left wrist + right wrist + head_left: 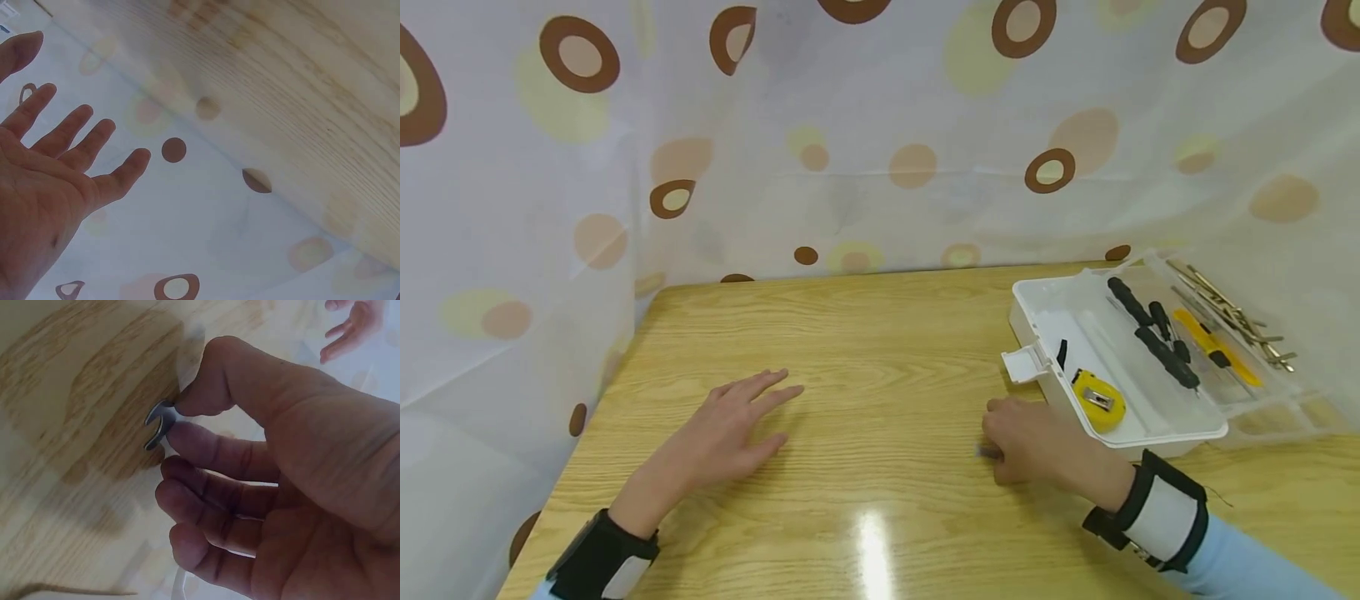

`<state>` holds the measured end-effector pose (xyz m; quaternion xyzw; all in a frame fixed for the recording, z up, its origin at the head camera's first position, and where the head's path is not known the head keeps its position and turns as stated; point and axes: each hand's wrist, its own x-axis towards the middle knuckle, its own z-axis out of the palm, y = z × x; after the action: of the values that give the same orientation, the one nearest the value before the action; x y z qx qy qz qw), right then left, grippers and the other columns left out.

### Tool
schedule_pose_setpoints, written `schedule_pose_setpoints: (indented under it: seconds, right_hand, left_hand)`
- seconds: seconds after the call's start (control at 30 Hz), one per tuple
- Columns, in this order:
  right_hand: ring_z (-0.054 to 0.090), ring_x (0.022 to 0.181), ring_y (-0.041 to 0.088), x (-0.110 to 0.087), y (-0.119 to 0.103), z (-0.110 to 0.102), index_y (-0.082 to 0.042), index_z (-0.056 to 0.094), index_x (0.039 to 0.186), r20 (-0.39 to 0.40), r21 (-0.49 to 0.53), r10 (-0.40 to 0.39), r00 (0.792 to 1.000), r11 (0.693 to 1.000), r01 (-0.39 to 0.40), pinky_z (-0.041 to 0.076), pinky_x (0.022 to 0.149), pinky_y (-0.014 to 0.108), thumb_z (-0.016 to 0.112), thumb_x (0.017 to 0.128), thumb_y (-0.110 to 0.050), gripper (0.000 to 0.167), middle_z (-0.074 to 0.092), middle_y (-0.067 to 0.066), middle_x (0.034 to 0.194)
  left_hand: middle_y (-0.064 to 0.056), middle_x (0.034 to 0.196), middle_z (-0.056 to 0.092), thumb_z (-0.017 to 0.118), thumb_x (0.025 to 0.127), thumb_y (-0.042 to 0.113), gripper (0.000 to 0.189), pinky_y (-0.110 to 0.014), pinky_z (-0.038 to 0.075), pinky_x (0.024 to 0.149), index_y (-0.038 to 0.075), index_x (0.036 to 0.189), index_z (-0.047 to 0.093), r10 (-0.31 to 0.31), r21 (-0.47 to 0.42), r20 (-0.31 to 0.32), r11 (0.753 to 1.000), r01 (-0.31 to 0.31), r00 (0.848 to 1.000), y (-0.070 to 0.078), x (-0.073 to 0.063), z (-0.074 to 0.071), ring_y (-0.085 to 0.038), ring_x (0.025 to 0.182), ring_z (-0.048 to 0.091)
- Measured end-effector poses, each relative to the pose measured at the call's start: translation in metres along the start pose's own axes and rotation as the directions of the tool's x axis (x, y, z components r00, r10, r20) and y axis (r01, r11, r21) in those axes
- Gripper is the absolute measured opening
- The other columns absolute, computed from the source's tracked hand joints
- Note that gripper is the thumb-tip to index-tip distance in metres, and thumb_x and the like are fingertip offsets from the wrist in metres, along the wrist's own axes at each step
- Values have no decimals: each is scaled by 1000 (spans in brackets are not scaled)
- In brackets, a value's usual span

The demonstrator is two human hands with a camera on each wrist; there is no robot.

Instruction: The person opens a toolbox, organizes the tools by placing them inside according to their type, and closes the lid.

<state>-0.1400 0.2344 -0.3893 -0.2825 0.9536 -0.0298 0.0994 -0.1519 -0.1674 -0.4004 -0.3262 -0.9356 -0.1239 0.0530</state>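
Between thumb and index finger, my right hand (1037, 437) pinches a small metal open-end wrench (167, 417). The wrench's forked end sticks out past the fingertips in the right wrist view; the hand covers the rest. This hand is low over the table (880, 350), just in front of a white toolbox (1028, 312). My left hand (722, 433) is over the left part of the table, fingers spread and holding nothing. Its palm and separated fingers show in the left wrist view.
Inside the toolbox lies a yellow tape measure (1097, 402). Its opened clear lid (1262, 421) bears black-handled screwdrivers (1167, 357), a yellow-handled tool (1202, 333) and several brass-coloured rods (1232, 312). A white latch (1022, 365) juts from the box. A patterned curtain (865, 108) hangs behind the table.
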Motion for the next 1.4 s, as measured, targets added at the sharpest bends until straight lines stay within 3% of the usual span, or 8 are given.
schedule_pose_setpoints:
  seconds: [0.23, 0.47, 0.7, 1.03, 1.2, 1.4]
  right_hand:
    - [42, 67, 13, 2, -2, 2, -15, 56, 70, 20, 19, 20, 1000, 1000, -20, 36, 58, 29, 80, 70, -12, 24, 48, -3, 75]
    - [35, 60, 8, 3, 1, 6, -17, 50, 66, -17, 56, -43, 999, 997, 44, 26, 54, 24, 76, 72, -5, 29, 38, -8, 65]
    - [45, 66, 9, 3, -2, 9, -13, 56, 85, -51, 74, -42, 998, 996, 46, 41, 59, 26, 77, 74, 3, 28, 52, -5, 74]
    - [48, 67, 12, 4, -4, 10, -10, 55, 87, 8, 89, 6, 1000, 996, -6, 43, 59, 30, 78, 72, 4, 30, 53, -2, 74]
    - [47, 67, 10, 4, 1, 12, -11, 57, 85, -7, 131, -28, 1000, 991, 29, 41, 59, 27, 74, 71, 6, 27, 53, -4, 74]
    - [41, 68, 6, 5, 7, 13, -14, 61, 77, -58, 180, -90, 994, 979, 99, 36, 61, 21, 72, 78, 0, 17, 50, -7, 74]
  left_hand:
    - [-16, 157, 48, 73, 93, 27, 59, -67, 45, 102, 18, 148, 55, 27, -9, -8, 1000, -27, 1000, 0, 3, 4, -39, 141, 51]
    - [-16, 155, 50, 74, 93, 27, 59, -66, 47, 101, 17, 147, 56, 23, 15, -21, 1000, -23, 1000, -1, 0, 5, -37, 139, 53]
    - [-16, 154, 51, 75, 92, 26, 59, -66, 47, 100, 17, 147, 57, 35, 10, -33, 999, -35, 999, 0, 2, 4, -37, 139, 53]
    - [-17, 155, 50, 74, 93, 26, 57, -67, 47, 100, 17, 147, 57, 29, 5, -24, 1000, -29, 999, 3, 1, 8, -38, 139, 53]
    - [-17, 155, 51, 74, 93, 27, 57, -67, 47, 100, 17, 146, 57, 36, 15, -25, 999, -36, 999, 3, 0, 10, -38, 139, 53]
    - [-16, 154, 51, 75, 92, 28, 58, -67, 47, 99, 17, 146, 57, 31, 23, -24, 999, -31, 999, 2, 1, 9, -38, 139, 53]
